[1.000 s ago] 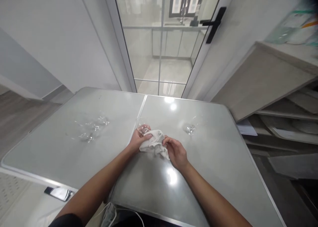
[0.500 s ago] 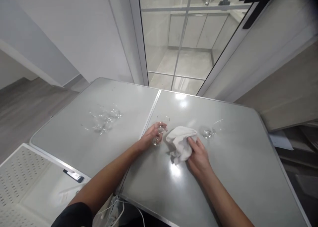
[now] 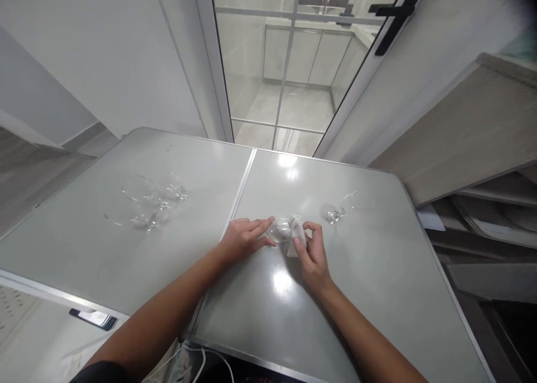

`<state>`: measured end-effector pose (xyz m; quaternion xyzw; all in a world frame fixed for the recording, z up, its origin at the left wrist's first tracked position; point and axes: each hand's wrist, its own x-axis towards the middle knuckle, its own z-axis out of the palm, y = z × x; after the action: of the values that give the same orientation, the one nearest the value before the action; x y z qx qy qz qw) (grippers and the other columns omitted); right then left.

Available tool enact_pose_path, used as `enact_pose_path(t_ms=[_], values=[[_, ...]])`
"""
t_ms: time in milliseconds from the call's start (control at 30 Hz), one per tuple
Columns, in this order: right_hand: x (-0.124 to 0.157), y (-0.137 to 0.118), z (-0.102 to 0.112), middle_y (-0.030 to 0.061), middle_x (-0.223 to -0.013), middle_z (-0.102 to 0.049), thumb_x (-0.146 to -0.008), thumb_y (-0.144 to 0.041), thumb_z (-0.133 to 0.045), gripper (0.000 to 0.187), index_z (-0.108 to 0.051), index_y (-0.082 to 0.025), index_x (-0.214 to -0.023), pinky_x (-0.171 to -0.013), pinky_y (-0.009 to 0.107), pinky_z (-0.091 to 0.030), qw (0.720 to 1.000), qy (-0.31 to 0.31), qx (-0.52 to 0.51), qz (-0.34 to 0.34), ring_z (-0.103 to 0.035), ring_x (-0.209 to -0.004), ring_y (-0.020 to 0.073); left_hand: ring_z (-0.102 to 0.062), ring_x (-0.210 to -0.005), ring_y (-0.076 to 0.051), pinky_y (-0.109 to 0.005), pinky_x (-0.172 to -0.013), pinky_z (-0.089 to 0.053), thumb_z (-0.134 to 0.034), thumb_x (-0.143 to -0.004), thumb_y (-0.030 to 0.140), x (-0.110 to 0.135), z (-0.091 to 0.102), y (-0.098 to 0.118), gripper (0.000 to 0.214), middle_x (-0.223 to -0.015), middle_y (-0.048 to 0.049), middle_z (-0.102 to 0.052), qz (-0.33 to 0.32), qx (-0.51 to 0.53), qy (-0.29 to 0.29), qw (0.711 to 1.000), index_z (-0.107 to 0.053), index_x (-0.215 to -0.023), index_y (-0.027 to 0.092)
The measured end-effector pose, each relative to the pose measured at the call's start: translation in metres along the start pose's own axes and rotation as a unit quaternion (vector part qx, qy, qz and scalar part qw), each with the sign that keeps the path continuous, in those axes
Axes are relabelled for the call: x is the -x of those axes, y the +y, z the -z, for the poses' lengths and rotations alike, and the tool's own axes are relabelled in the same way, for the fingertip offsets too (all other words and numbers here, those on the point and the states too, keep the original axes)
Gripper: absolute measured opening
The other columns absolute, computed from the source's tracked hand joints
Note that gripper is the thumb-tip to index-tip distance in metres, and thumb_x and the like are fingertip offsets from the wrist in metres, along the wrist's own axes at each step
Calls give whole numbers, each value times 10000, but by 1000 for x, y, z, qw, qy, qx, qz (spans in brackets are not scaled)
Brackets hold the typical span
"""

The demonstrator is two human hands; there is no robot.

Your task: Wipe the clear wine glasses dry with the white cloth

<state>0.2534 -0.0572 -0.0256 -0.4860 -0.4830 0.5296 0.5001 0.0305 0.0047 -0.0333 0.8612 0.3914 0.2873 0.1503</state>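
1 glass (image 3: 280,230) btwn 2 hands (image 3: 241,241), 1 cloth (image 3: 298,230)

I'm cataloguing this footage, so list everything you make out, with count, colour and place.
held glass: one, clear, between the hands
cloth: one, white, against the held glass
single glass: one, clear, on the table's right part
grouped glasses: several, exact count unclear, clear, table's left part
table: one, grey, below the hands
device: one, dark-edged, lower left
cables: count unclear, white, bottom edge
glass door: one, clear panes, beyond the table
door handle: one, black, on the door
cabinets: several, white, beyond the door
shelving: one unit, greyish brown, right side
sleeve: one, black, lower left
left hand: one, bare, at the held glass
right hand: one, bare, holding cloth
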Motion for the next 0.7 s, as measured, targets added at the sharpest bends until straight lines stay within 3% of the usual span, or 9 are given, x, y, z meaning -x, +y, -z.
enact_pose_path(t_ms=[133,233,333,433,500,600,700], values=[[-7,-14,2,64,-1230,-693,-967,-483,-677,705,-319,-321,-1553,-963,398,-499,993,-106,-44,-2,-665,-1076,254,-742,-786,-198,-284,-653,-498,-711,-933,497,1,4,1,426,-1106,-120,-820,-18,61,-36,997,-748,-1284,258],[-10,-18,8,69,-1236,-693,-962,-473,-680,841,-191,-328,-1631,-1031,458,-476,986,-158,-51,0,-665,-1090,269,-716,-736,-185,-277,-654,-492,-789,-859,511,0,4,6,448,-1047,-104,-826,19,98,-8,995,-778,-1236,269],[-8,-14,13,66,-1132,-694,-933,-502,-703,788,-311,-304,-1588,-959,459,-499,989,-143,-32,20,-657,-971,273,-625,-613,-147,-267,-628,-467,-849,-787,513,-4,5,12,505,-860,-43,-807,97,171,-12,980,-795,-1224,267],[-4,-8,13,64,-1054,-666,-951,-564,-649,544,-518,-287,-1401,-849,417,-510,995,-83,-13,60,-621,-875,257,-541,-547,-117,-243,-562,-409,-841,-795,501,-7,8,17,497,-664,18,-697,166,269,-82,945,-808,-1211,231],[-2,-6,12,59,-1028,-641,-959,-592,-622,445,-572,-281,-1275,-812,399,-500,995,-52,4,81,-593,-844,244,-528,-536,-112,-239,-543,-394,-844,-788,507,-7,7,17,503,-631,24,-662,178,291,-102,935,-816,-1190,206],[-2,-7,7,36,-958,-613,-950,-608,-626,431,-552,-286,-1227,-772,373,-486,998,-33,-3,46,-564,-795,225,-577,-568,-132,-257,-584,-431,-855,-775,529,-2,0,13,516,-682,-7,-721,127,211,-33,969,-814,-1185,217],[-6,-10,4,12,-913,-621,-986,-592,-567,501,-433,-316,-1381,-728,344,-484,994,-46,-84,-43,-571,-743,210,-635,-605,-155,-281,-616,-441,-800,-856,500,3,-8,8,439,-774,-52,-784,22,69,40,997,-794,-1213,244]])
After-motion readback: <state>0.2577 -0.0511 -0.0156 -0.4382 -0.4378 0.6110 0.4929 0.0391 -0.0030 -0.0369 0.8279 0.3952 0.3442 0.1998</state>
